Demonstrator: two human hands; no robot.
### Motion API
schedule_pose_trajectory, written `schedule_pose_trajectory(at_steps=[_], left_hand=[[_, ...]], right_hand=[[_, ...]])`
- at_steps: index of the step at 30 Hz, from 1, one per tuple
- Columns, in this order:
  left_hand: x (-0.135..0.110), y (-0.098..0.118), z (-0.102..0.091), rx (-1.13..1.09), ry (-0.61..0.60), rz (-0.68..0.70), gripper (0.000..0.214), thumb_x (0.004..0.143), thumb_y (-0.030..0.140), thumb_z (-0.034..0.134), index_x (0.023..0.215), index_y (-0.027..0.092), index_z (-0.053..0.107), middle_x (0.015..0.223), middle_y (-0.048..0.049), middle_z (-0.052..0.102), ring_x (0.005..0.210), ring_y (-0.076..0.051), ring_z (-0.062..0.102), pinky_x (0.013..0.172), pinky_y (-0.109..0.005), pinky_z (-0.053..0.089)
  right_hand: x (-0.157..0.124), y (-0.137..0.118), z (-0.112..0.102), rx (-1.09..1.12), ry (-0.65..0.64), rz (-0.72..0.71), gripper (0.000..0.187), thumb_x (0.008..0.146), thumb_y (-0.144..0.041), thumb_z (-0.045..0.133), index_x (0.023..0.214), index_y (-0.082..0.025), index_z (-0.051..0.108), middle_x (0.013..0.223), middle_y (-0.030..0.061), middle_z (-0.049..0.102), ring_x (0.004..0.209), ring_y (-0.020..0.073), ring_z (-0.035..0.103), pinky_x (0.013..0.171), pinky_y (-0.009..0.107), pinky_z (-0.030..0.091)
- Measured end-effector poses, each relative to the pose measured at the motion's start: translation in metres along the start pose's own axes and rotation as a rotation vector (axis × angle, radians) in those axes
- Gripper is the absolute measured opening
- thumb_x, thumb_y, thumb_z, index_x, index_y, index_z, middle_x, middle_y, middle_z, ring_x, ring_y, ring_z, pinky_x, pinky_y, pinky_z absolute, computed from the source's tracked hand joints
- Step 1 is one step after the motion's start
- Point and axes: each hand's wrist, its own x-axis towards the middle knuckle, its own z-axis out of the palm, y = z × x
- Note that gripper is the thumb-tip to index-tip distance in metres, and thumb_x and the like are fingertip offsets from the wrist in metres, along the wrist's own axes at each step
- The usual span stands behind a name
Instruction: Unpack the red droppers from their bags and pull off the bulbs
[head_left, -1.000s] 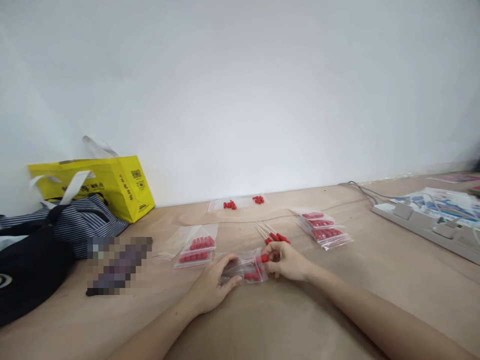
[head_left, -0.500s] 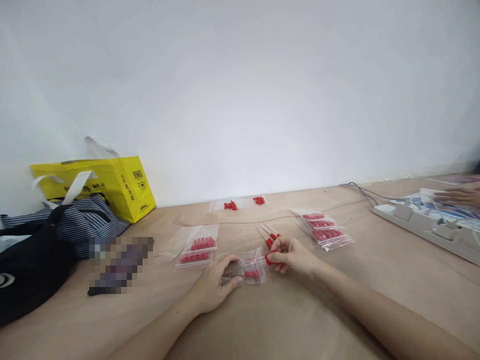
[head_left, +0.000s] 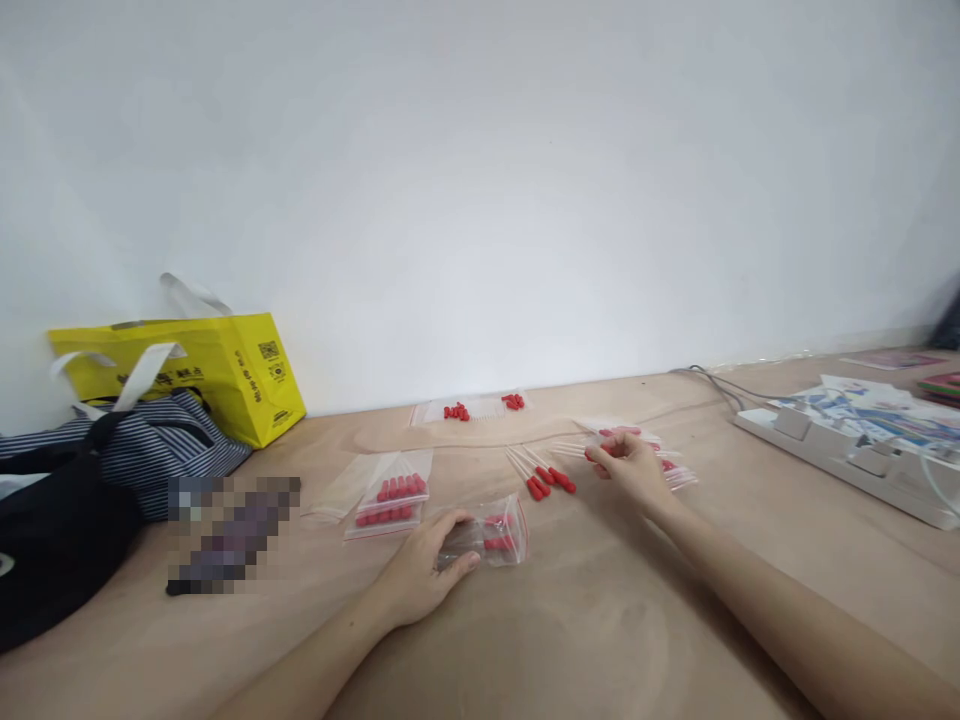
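Loose droppers [head_left: 541,472], bulbs at the near end, lie just left of the right hand [head_left: 634,465], its curled grip unreadable; the left hand [head_left: 424,562] holds the clear bag [head_left: 499,530].

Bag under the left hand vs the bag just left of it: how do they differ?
The crumpled bag is puffed up; the flat bag lies level on the table. The left hand holds the crumpled bag; nothing touches the flat bag. The crumpled bag shows few red pieces, the flat bag two rows. Both are clear plastic.
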Motion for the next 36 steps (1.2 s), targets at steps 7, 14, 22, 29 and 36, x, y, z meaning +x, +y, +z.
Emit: schedule_pose_trajectory(at_steps=[7, 14, 22, 29, 36], left_hand=[[-0.001, -0.002, 0.000, 0.019, 0.011, 0.003, 0.033, 0.078, 0.035, 0.050, 0.109, 0.023, 0.049, 0.111, -0.0058, 0.057, 0.103, -0.022, 0.052, 0.089, -0.037, 0.042], [0.000, 0.000, 0.000, 0.039, 0.001, 0.003, 0.032, 0.079, 0.035, 0.049, 0.109, 0.022, 0.048, 0.112, -0.0060, 0.057, 0.104, -0.021, 0.052, 0.089, -0.037, 0.042], [0.000, 0.003, -0.001, 0.019, 0.029, -0.004, 0.032, 0.077, 0.035, 0.051, 0.107, 0.024, 0.050, 0.110, -0.0051, 0.058, 0.102, -0.022, 0.052, 0.089, -0.037, 0.042], [0.000, 0.003, -0.001, 0.043, 0.030, 0.033, 0.032, 0.079, 0.038, 0.049, 0.107, 0.022, 0.051, 0.111, -0.0050, 0.058, 0.102, -0.021, 0.052, 0.089, -0.035, 0.042], [0.001, 0.005, -0.002, 0.034, 0.024, 0.050, 0.031, 0.083, 0.037, 0.042, 0.108, 0.023, 0.053, 0.109, -0.0047, 0.059, 0.100, -0.019, 0.053, 0.089, -0.034, 0.041]], right_hand=[[-0.013, 0.005, 0.016, -0.237, -0.022, -0.046, 0.025, 0.059, -0.037, 0.063, 0.071, -0.020, 0.051, 0.067, 0.0018, 0.062, 0.065, 0.0184, 0.059, 0.060, 0.029, 0.042], [-0.015, 0.005, 0.023, -0.294, -0.116, 0.000, 0.026, 0.064, -0.038, 0.061, 0.077, -0.018, 0.051, 0.068, 0.0040, 0.064, 0.063, 0.0188, 0.061, 0.056, 0.029, 0.045], [-0.023, -0.001, 0.028, -0.280, -0.221, -0.028, 0.024, 0.074, -0.042, 0.052, 0.069, -0.018, 0.053, 0.062, 0.0019, 0.064, 0.051, 0.0141, 0.059, 0.049, 0.024, 0.045], [-0.019, -0.003, 0.012, -0.385, -0.152, -0.132, 0.022, 0.072, -0.038, 0.052, 0.063, -0.019, 0.058, 0.066, 0.0026, 0.065, 0.065, 0.0181, 0.059, 0.060, 0.027, 0.040], [-0.040, -0.022, 0.017, -0.386, -0.295, -0.379, 0.017, 0.074, -0.033, 0.052, 0.069, -0.021, 0.063, 0.069, 0.0006, 0.063, 0.066, 0.0157, 0.055, 0.063, 0.026, 0.038]])
